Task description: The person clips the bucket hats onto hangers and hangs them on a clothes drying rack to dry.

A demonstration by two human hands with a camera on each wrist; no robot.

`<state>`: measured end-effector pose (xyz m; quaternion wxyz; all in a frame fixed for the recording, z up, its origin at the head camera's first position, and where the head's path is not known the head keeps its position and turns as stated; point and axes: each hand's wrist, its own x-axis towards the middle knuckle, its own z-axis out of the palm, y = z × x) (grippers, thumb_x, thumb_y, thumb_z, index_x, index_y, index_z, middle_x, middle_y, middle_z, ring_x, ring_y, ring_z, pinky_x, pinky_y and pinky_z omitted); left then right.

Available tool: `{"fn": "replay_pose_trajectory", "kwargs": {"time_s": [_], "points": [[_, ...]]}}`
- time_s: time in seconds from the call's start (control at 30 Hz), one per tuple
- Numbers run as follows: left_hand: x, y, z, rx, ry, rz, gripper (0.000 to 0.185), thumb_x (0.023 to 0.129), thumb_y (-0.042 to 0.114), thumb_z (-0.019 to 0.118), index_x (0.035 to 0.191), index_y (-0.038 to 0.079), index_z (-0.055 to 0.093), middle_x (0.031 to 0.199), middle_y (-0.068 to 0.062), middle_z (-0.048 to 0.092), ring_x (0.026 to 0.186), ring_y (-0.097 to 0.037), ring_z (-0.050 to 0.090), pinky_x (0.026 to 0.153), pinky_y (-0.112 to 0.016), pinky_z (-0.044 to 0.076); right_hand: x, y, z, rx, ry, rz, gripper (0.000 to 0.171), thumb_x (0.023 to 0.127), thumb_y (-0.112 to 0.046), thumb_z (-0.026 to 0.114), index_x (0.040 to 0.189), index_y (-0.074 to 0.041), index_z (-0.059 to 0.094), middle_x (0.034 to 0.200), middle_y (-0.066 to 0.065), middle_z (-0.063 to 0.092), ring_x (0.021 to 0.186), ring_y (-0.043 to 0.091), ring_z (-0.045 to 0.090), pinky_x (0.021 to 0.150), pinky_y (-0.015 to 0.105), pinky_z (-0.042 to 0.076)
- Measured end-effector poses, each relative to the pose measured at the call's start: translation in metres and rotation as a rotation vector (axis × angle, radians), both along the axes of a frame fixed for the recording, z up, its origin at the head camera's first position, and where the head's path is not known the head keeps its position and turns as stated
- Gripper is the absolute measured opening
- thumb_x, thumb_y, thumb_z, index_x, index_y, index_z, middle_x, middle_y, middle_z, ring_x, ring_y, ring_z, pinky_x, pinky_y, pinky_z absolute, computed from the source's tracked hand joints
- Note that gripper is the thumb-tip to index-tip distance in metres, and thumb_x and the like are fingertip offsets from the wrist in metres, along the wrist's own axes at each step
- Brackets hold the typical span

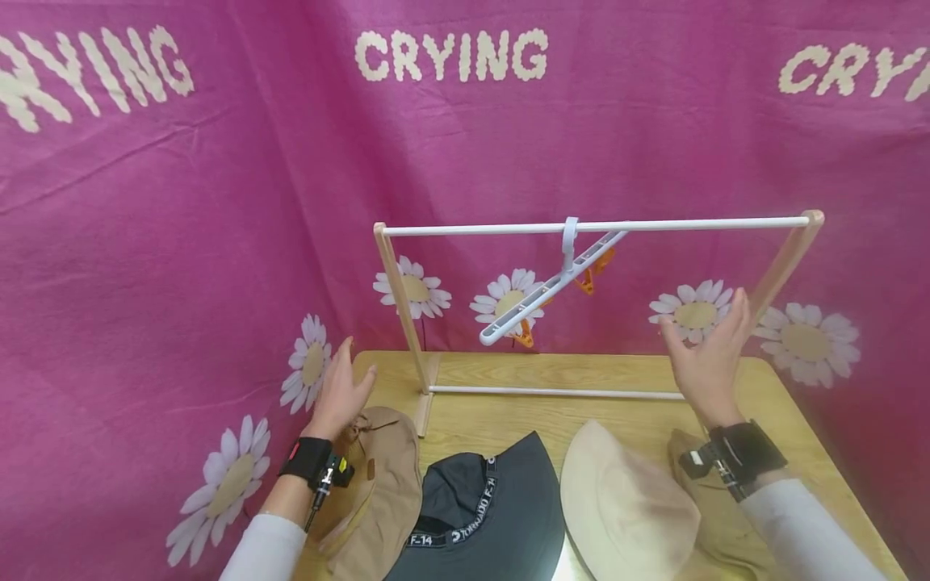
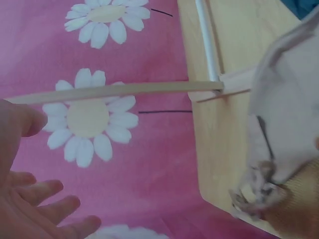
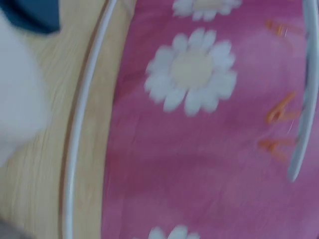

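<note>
My left hand (image 1: 340, 391) hovers open above the table's left back corner, just over a tan bucket hat (image 1: 381, 492), holding nothing; its straight fingers (image 2: 35, 209) show in the left wrist view. My right hand (image 1: 708, 355) is raised open in front of the rack's right post (image 1: 781, 266), empty too. A small wooden rack with a white top rail (image 1: 581, 227) stands on the table (image 1: 552, 379). A pale hanger (image 1: 552, 290) with orange clips hangs tilted from the rail. A black hat (image 1: 487, 508) and a cream hat (image 1: 625, 500) lie in front.
A pink cloth with white daisies and "CRYING" lettering (image 1: 450, 56) covers the wall and drapes beside the table. The rack's lower white bar (image 1: 552, 392) runs along the tabletop. Another tan hat (image 1: 719, 516) lies under my right forearm.
</note>
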<state>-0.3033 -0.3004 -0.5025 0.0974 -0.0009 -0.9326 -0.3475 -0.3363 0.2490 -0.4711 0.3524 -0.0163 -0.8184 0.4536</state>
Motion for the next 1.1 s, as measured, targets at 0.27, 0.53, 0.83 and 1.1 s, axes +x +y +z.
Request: {"fn": "replay_pose_trajectory", "kwargs": {"time_s": [0.27, 0.53, 0.83, 1.1], "points": [[0.044, -0.022, -0.027, -0.020, -0.003, 0.078, 0.084, 0.103, 0.028, 0.066, 0.165, -0.002, 0.019, 0.164, -0.032, 0.030, 0.148, -0.051, 0.034, 0.115, -0.066, 0.035, 0.018, -0.055, 0.007, 0.000, -0.104, 0.197, 0.105, 0.091, -0.034, 0.083, 0.167, -0.009, 0.016, 0.160, 0.023, 0.037, 0.144, 0.042, 0.040, 0.116, 0.063, 0.035], [0.076, -0.039, -0.054, -0.039, -0.085, 0.165, 0.086, 0.101, 0.035, 0.068, 0.163, -0.003, 0.022, 0.159, -0.036, 0.034, 0.142, -0.056, 0.038, 0.112, -0.070, 0.036, 0.024, -0.099, 0.010, 0.030, -0.194, 0.403, 0.091, 0.090, -0.037, 0.085, 0.158, -0.002, 0.036, 0.148, 0.020, 0.055, 0.134, 0.040, 0.054, 0.109, 0.059, 0.046], [0.114, -0.042, -0.096, -0.003, -0.195, 0.276, 0.087, 0.098, 0.034, 0.072, 0.158, -0.009, 0.027, 0.152, -0.040, 0.040, 0.136, -0.058, 0.043, 0.109, -0.070, 0.037, 0.021, -0.136, 0.012, -0.004, -0.230, 0.526, 0.085, 0.087, -0.034, 0.088, 0.153, -0.005, 0.043, 0.144, 0.016, 0.060, 0.133, 0.036, 0.057, 0.111, 0.054, 0.047], [0.128, -0.048, -0.125, 0.008, -0.222, 0.328, 0.091, 0.094, 0.040, 0.074, 0.156, -0.011, 0.030, 0.149, -0.041, 0.041, 0.139, -0.058, 0.039, 0.116, -0.067, 0.031, 0.013, -0.156, 0.014, -0.004, -0.236, 0.546, 0.076, 0.085, -0.031, 0.090, 0.146, -0.005, 0.052, 0.136, 0.017, 0.066, 0.124, 0.033, 0.064, 0.106, 0.050, 0.052]]}}
